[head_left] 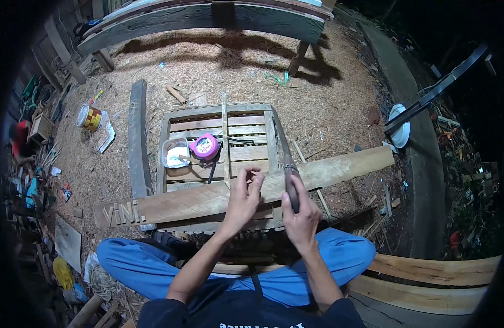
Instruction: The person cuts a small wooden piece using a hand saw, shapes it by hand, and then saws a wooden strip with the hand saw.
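The person's right hand (302, 217) has its fingers wrapped around the dark handle of a long-bladed tool (289, 177), held over the right half of a long board (181, 201), its narrow blade pointing away past the right edge of a slatted wooden stand (255, 121). The left hand (242, 200) is above the board's middle, fingers loosely curled; whether they pinch anything small cannot be told. The board lies aslant across the stand's near part, with letters (126, 212) at its left end. Just beyond it, a tub of white material (175, 153) and a pink tape measure (204, 146) crowd the slats, and a thin strip of wood (225, 126) runs away from near the left hand, limiting the room there. A thick plank (138, 136) lies left of the stand, a yellow-and-red bucket (89, 118) farther left, and a heavy bench (181, 30) spans the far side.
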A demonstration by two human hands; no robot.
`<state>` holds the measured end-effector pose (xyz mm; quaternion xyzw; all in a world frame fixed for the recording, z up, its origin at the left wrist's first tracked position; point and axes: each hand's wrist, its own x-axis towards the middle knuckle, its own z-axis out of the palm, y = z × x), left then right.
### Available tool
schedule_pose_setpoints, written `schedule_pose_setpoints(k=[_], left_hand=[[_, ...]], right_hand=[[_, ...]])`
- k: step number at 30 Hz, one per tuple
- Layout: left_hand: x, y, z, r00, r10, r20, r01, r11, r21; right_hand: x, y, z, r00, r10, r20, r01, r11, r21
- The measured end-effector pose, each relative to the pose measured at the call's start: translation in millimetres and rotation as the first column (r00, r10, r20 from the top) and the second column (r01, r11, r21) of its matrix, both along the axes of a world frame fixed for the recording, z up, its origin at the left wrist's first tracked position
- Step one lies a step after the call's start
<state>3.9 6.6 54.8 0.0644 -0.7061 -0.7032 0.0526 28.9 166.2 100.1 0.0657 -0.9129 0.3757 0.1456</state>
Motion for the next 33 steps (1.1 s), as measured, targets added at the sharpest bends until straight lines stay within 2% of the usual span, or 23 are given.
schedule_pose_setpoints(k=[2, 5, 6, 7, 8, 9, 10, 12, 14, 16, 18, 19, 20, 21, 24, 26, 28, 30, 33], left_hand=[[-2.5, 1.1, 2.3, 1.000, -0.018, 0.000, 0.018, 1.000, 0.014], [-15.0, 1.3, -3.9, 0.984, -0.163, -0.078, 0.144, 0.968, -0.206], [-21.6, 2.7, -11.3, 0.983, -0.167, -0.075, 0.148, 0.966, -0.214], [-29.2, 4.5, -18.9, 0.960, -0.224, -0.166, 0.150, 0.916, -0.372], [-34.1, 6.1, -26.9, 0.924, -0.296, -0.243, 0.135, 0.845, -0.518], [-37.6, 8.8, -26.2, 0.923, -0.314, -0.222, 0.113, 0.774, -0.623], [-41.1, 12.1, -25.6, 0.922, -0.321, -0.216, 0.122, 0.771, -0.625], [-46.1, 18.8, -25.6, 0.876, -0.282, -0.392, -0.070, 0.728, -0.682], [-45.0, 17.8, -29.1, 0.877, -0.265, -0.400, -0.094, 0.723, -0.684], [-38.3, 14.8, -35.1, 0.951, -0.171, -0.259, 0.028, 0.878, -0.478], [-26.4, 15.1, -37.8, 0.957, -0.161, -0.242, 0.018, 0.864, -0.502], [-22.5, 17.5, -37.7, 0.945, -0.170, -0.280, -0.011, 0.837, -0.548], [-19.7, 19.4, -37.6, 0.931, -0.181, -0.317, -0.044, 0.807, -0.589], [-18.6, 18.8, -38.3, 0.939, -0.203, -0.279, -0.007, 0.797, -0.604], [-22.0, 22.4, -46.2, 0.928, -0.205, -0.310, -0.024, 0.799, -0.601], [-25.2, 23.2, -48.0, 0.921, -0.218, -0.323, -0.020, 0.801, -0.598], [-26.4, 24.0, -40.9, 0.913, -0.236, -0.334, -0.010, 0.803, -0.596], [-23.6, 24.6, -34.2, 0.889, -0.182, -0.421, -0.179, 0.708, -0.683], [-19.0, 27.3, -40.6, 0.916, -0.137, -0.377, -0.140, 0.771, -0.621]], right_hand=[[-8.3, 11.2, -5.9, 0.997, -0.048, -0.059, 0.043, 0.996, -0.078], [-13.1, 20.4, -10.1, 0.995, -0.088, -0.054, 0.081, 0.989, -0.120], [-13.0, 22.6, -15.6, 0.992, -0.101, -0.077, 0.091, 0.987, -0.133], [-11.7, 24.6, -20.1, 0.988, -0.116, -0.099, 0.101, 0.984, -0.146], [-7.0, 24.1, -23.3, 0.988, -0.123, -0.091, 0.108, 0.982, -0.153], [-0.6, 21.8, -26.5, 0.989, -0.149, -0.024, 0.139, 0.961, -0.237], [5.7, 20.8, -29.4, 0.984, -0.170, 0.044, 0.175, 0.933, -0.315], [17.8, 21.4, -34.8, 0.987, -0.141, 0.082, 0.161, 0.920, -0.356], [30.6, 18.3, -32.1, 0.979, -0.127, 0.158, 0.197, 0.782, -0.591], [43.2, 17.8, -32.9, 0.969, -0.134, 0.209, 0.234, 0.771, -0.592], [52.0, 14.4, -36.8, 0.982, -0.159, 0.098, 0.185, 0.769, -0.611], [59.4, 17.8, -45.9, 0.969, -0.122, 0.215, 0.236, 0.718, -0.654], [60.4, 17.4, -51.0, 0.968, -0.123, 0.218, 0.238, 0.721, -0.651], [60.1, 15.1, -53.6, 0.967, -0.129, 0.218, 0.244, 0.708, -0.663], [60.0, 16.1, -64.0, 0.968, -0.119, 0.223, 0.242, 0.690, -0.682], [60.4, 14.9, -63.4, 0.962, -0.119, 0.244, 0.265, 0.615, -0.743], [60.8, 14.7, -57.5, 0.963, -0.096, 0.252, 0.258, 0.602, -0.756], [62.2, 14.5, -57.0, 0.961, -0.080, 0.263, 0.259, 0.584, -0.769], [59.2, 12.8, -61.5, 0.964, -0.055, 0.262, 0.248, 0.547, -0.800]])
